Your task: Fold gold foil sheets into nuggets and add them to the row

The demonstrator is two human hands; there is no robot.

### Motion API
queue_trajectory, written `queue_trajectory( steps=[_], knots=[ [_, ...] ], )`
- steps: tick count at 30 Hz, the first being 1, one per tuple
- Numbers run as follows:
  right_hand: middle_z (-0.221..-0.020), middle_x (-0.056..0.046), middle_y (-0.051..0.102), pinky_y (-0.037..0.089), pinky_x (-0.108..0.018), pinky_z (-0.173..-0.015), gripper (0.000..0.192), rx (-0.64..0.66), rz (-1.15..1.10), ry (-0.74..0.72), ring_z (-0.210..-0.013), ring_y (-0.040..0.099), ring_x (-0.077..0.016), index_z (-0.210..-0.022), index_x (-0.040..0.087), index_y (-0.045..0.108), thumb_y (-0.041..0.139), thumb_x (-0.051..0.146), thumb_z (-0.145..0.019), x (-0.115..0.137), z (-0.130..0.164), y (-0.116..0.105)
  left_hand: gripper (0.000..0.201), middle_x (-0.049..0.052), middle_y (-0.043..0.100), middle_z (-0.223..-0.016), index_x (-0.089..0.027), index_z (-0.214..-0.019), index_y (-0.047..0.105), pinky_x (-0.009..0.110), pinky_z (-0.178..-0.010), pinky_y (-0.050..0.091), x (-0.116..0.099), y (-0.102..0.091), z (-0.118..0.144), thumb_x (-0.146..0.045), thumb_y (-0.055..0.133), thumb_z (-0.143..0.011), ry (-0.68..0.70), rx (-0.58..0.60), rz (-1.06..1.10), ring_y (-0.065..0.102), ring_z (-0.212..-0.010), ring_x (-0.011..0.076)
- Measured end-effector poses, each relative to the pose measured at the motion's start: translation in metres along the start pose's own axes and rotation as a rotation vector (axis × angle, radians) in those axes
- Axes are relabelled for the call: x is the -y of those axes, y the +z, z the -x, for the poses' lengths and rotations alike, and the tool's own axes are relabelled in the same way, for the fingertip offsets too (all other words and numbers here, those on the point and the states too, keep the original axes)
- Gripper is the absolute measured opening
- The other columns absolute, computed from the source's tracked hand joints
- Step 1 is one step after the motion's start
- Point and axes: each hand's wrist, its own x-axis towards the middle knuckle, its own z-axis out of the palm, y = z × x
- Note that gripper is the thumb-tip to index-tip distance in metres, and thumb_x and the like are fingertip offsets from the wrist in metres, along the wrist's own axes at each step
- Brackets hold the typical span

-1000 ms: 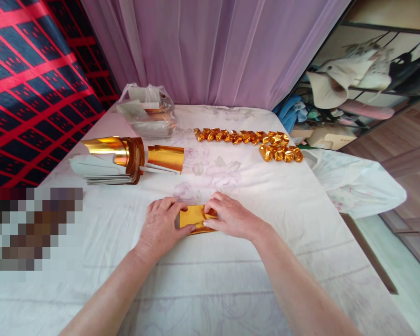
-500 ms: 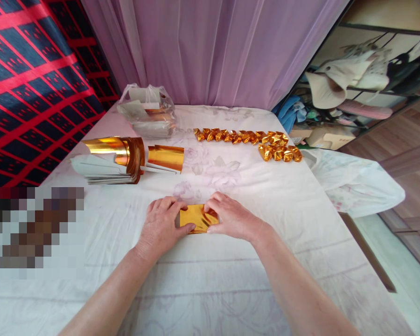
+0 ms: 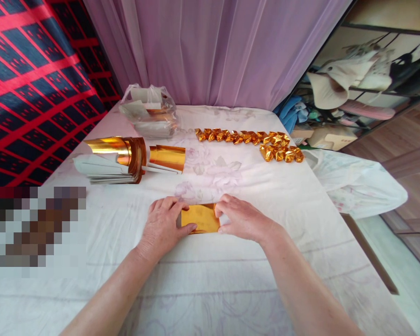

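A folded gold foil paper (image 3: 200,218) lies flat on the white flowered cloth in front of me. My left hand (image 3: 163,225) presses down on its left end, thumb on the gold face. My right hand (image 3: 242,218) pinches the paper's right end with its fingertips. Further back, a stack of gold and white sheets (image 3: 114,158) sits at the left with its top sheets curling up. A row of several folded gold pieces (image 3: 249,139) lies at the back right.
A clear plastic bag of paper (image 3: 149,111) stands at the back by the purple curtain (image 3: 210,46). A red and dark patterned cloth (image 3: 28,79) hangs at the left. The table edge drops away at the right, with a shelf of clutter (image 3: 353,79) beyond.
My right hand has slid to the right along the gold paper, uncovering more of its flat face. My left hand has stayed in place on the left end.
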Motion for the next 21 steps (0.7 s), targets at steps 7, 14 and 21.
queue_trajectory(
  steps=[7,14,21],
  knots=[
    [-0.085,0.001,0.063,0.037,-0.025,-0.068,0.016,-0.026,0.004,0.016,-0.079,0.058,-0.0155,-0.075,0.022,0.062,0.061,0.007,-0.074,-0.003,0.01,-0.012,0.037,0.006,0.062,-0.105,-0.024,-0.1,0.066,0.047,-0.094,0.042,-0.001,0.001,0.0,-0.043,0.079,-0.071,-0.008,-0.003,-0.003,0.056,-0.101,0.0287],
    [-0.085,0.001,0.068,0.038,-0.023,-0.068,0.018,-0.137,-0.229,-0.119,-0.074,0.059,-0.0117,-0.084,0.021,0.067,0.055,0.009,-0.084,0.013,-0.006,0.001,0.041,0.007,0.061,-0.103,-0.024,-0.103,0.066,0.045,-0.092,0.042,0.0,0.001,0.0,-0.046,0.079,-0.071,0.022,-0.006,-0.033,0.057,-0.1,0.0285],
    [-0.087,0.001,0.063,0.037,-0.023,-0.069,0.017,-0.055,-0.126,-0.192,-0.078,0.055,-0.0126,-0.078,0.02,0.064,0.062,0.003,-0.074,0.008,-0.012,0.017,0.04,0.007,0.061,-0.104,-0.023,-0.102,0.065,0.046,-0.092,0.042,-0.001,-0.001,0.0,-0.045,0.078,-0.072,0.034,0.001,-0.046,0.056,-0.099,0.0281]
  ],
)
